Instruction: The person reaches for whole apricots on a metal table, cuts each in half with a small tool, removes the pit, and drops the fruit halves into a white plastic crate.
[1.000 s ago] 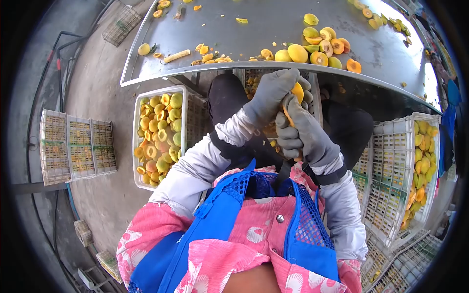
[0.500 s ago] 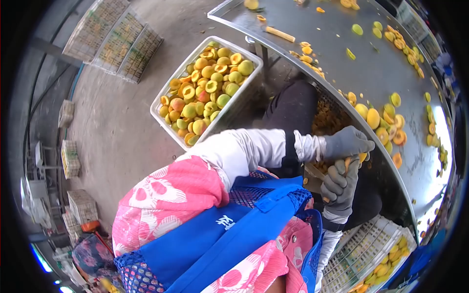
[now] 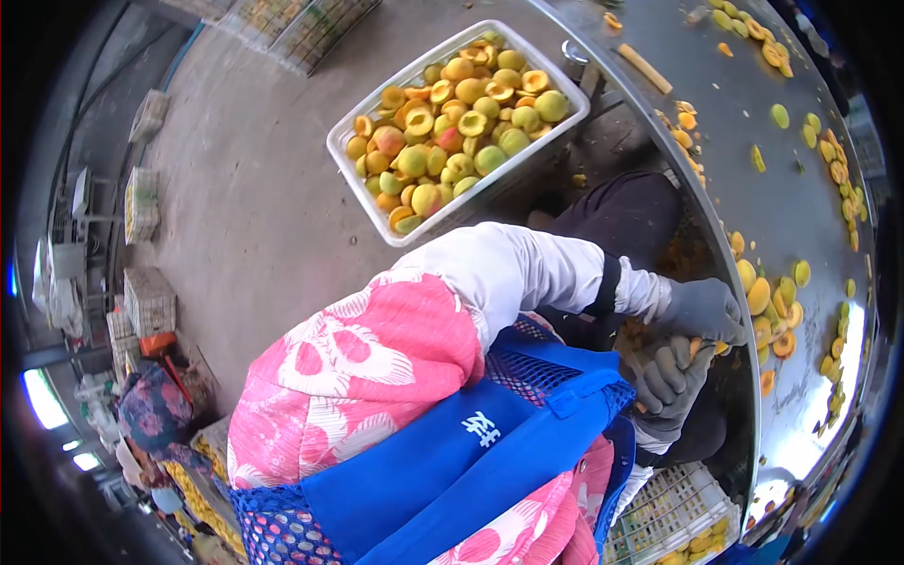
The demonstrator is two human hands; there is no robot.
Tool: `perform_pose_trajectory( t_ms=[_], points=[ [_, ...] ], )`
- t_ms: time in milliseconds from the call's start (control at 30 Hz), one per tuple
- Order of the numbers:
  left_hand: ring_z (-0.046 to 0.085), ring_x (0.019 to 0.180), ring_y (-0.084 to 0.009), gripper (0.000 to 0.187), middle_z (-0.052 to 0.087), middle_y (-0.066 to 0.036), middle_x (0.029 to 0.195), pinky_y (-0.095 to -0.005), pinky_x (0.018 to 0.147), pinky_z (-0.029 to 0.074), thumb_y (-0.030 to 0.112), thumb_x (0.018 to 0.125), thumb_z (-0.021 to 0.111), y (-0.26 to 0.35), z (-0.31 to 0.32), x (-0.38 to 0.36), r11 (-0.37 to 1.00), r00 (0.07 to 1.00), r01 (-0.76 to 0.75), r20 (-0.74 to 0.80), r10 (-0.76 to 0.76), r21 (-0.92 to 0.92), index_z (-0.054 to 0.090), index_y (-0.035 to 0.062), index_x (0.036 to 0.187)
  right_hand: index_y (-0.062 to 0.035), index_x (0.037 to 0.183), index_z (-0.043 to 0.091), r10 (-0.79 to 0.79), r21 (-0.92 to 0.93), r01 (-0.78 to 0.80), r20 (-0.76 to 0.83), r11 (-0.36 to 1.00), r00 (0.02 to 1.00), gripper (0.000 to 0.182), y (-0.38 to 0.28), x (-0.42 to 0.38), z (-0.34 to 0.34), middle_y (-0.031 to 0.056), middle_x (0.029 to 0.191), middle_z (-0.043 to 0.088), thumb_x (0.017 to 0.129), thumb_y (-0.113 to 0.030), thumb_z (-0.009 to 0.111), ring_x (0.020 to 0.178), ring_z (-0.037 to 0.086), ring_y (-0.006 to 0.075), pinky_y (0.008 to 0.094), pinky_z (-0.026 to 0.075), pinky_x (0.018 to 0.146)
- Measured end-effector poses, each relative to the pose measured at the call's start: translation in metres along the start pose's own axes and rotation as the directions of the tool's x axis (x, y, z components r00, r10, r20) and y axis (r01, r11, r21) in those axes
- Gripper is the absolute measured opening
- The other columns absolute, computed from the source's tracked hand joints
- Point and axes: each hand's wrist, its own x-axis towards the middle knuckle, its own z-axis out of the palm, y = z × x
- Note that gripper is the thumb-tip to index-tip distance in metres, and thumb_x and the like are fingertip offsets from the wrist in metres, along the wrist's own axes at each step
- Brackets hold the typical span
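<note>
Both hands wear grey gloves and meet close together at the table's near edge. My left hand (image 3: 704,313) is closed, with a bit of yellow-orange peach (image 3: 721,347) showing under its fingers. Just below it, my right hand (image 3: 670,379) is wrapped round a slim wooden handle (image 3: 695,347); the working end of this tool is hidden between the hands. Peach halves (image 3: 783,347) lie on the metal table (image 3: 725,169) right beside my hands.
A white crate (image 3: 344,155) full of halved peaches stands on the floor at the upper left. Another crate (image 3: 650,527) with fruit is below my right arm. A wooden stick (image 3: 645,68) lies on the table. Stacked crates (image 3: 292,33) stand farther off.
My view has turned, so the crate and table have shifted right and upward in it. Both hands stay together at the table edge, the left now covering more of the fruit.
</note>
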Motion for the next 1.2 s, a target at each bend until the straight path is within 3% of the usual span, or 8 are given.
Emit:
perform_pose_trajectory(
  t_ms=[133,233,400,467,533,667,867,1200],
  points=[
    [0.062,0.067,-0.0144,0.031,0.069,-0.007,0.072,-0.0294,0.067,0.051,0.031,0.083,0.068,0.002,-0.005,-0.011,0.988,0.986,0.125,-0.101,-0.134,-0.092,0.071,0.0008,0.08,-0.015,0.085,0.041,-0.046,-0.066,0.032,-0.208,0.997,0.977,0.054,-0.002,0.007,0.012,-0.0044,0.052,0.029,0.098,-0.064,0.022,0.034,0.022,0.0069,0.0233,0.02,0.028],
    [0.063,0.068,-0.0139,0.031,0.069,-0.007,0.072,-0.0295,0.068,0.051,0.031,0.085,0.068,0.009,-0.017,-0.011,0.992,0.995,0.094,0.004,-0.095,0.085,0.071,0.0,0.081,-0.0149,0.084,0.04,0.053,-0.009,-0.052,0.145,0.999,0.988,0.054,0.005,0.011,-0.001,-0.0041,0.053,0.03,0.098,-0.064,0.023,0.034,0.023,0.0064,0.0225,0.022,0.028],
    [0.062,0.071,-0.0131,0.035,0.068,-0.008,0.073,-0.0304,0.07,0.051,0.034,0.084,0.069,-0.021,-0.007,0.001,0.992,0.982,0.096,-0.156,-0.108,-0.082,0.071,-0.0004,0.086,-0.0146,0.081,0.037,-0.033,0.07,0.026,0.098,0.997,0.995,0.047,0.004,0.023,0.006,-0.0036,0.055,0.032,0.101,-0.055,0.025,0.035,0.028,0.0085,0.024,0.023,0.028],
    [0.062,0.07,-0.014,0.037,0.068,-0.009,0.073,-0.0303,0.068,0.051,0.035,0.085,0.068,-0.003,-0.015,-0.005,0.971,0.998,0.061,0.017,-0.066,0.23,0.069,-0.0018,0.084,-0.0153,0.081,0.038,0.021,0.114,-0.017,-0.036,0.993,0.999,0.046,0.007,0.01,0.008,-0.0043,0.054,0.031,0.101,-0.055,0.027,0.035,0.028,0.008,0.0238,0.024,0.028],
    [0.063,0.068,-0.0152,0.038,0.068,-0.009,0.073,-0.0291,0.066,0.051,0.035,0.088,0.065,0.005,-0.023,0.002,0.967,0.979,-0.053,0.205,0.001,0.247,0.069,-0.0022,0.083,-0.0173,0.08,0.041,0.049,0.133,-0.086,0.261,0.987,0.964,0.052,0.012,0.017,0.002,-0.0061,0.053,0.03,0.097,-0.064,0.028,0.036,0.024,0.0069,0.0228,0.023,0.031],
    [0.064,0.066,-0.0159,0.032,0.067,-0.011,0.074,-0.0279,0.061,0.053,0.03,0.091,0.06,-0.008,-0.007,-0.003,0.882,0.981,0.192,0.084,-0.173,-0.43,0.069,0.0,0.085,-0.0173,0.08,0.043,-0.032,-0.027,0.029,-0.126,0.999,0.992,0.051,0.011,0.014,0.025,-0.0084,0.053,0.026,0.096,-0.065,0.034,0.038,0.019,0.0046,0.022,0.021,0.032],
    [0.063,0.064,-0.0155,0.033,0.066,-0.012,0.073,-0.0273,0.06,0.052,0.029,0.093,0.054,0.005,-0.012,0.0,0.98,0.952,0.176,0.271,-0.145,-0.093,0.068,-0.0002,0.085,-0.0175,0.082,0.045,-0.049,-0.035,0.047,-0.056,0.998,0.997,0.051,0.021,0.003,0.021,-0.0091,0.056,0.025,0.095,-0.066,0.037,0.04,0.018,0.0045,0.0214,0.019,0.036],
    [0.065,0.06,-0.0224,0.04,0.067,-0.016,0.079,-0.0324,0.057,0.054,0.031,0.097,0.044,-0.02,0.001,0.008,0.865,0.979,0.134,-0.073,-0.192,-0.484,0.063,-0.0041,0.092,-0.0149,0.084,0.047,-0.256,-0.37,0.103,-0.392,0.923,0.884,0.048,0.019,0.012,0.03,-0.0082,0.056,0.03,0.095,-0.062,0.045,0.041,0.023,0.004,0.0216,0.019,0.038]
  ],
)
